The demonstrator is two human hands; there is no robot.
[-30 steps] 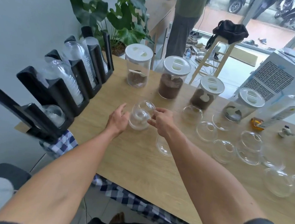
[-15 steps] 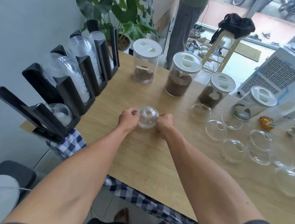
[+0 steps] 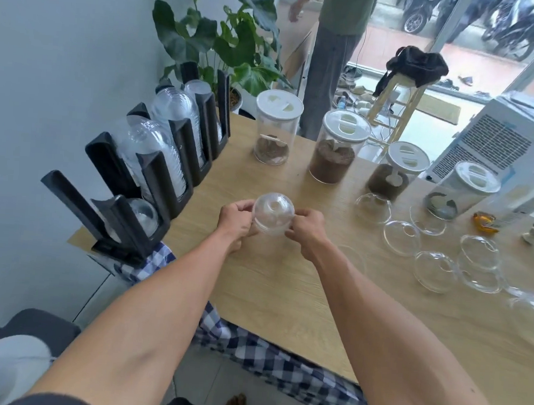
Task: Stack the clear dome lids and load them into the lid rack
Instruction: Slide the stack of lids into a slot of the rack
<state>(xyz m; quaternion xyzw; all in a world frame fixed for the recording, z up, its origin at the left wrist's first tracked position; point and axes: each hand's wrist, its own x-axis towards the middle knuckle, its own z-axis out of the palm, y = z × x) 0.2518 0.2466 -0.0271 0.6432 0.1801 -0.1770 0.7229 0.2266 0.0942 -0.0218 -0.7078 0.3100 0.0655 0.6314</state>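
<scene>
- Hands meet over the middle of the wooden tabletop (image 3: 283,299): the left hand (image 3: 237,222) and right hand (image 3: 308,231) each pinch the rim of a small stack of clear dome lids (image 3: 272,214), dome up, one hand per side; each grip is closed on that stack.
- Lid rack (image 3: 153,174) of black plastic runs along the tabletop's left edge by the wall; its far slots carry long rows of nested lids, the nearest slot only a few.
- Loose dome lids (image 3: 426,269) lie scattered toward the right edge, most rim up, some touching one another.
- Four clear jars (image 3: 337,147) with white tops stand in a row along the far edge, holding brown contents.
- A clear bottle (image 3: 527,203) lies tilted at the far right; its label is too blurred to read.
- No writing is legible anywhere.
- A leafy plant (image 3: 221,39) stands behind the rack; a checked cloth (image 3: 279,360) hangs below the near edge.
- Beyond the far edge another person's legs (image 3: 326,76) and a stool (image 3: 398,97) are visible.
</scene>
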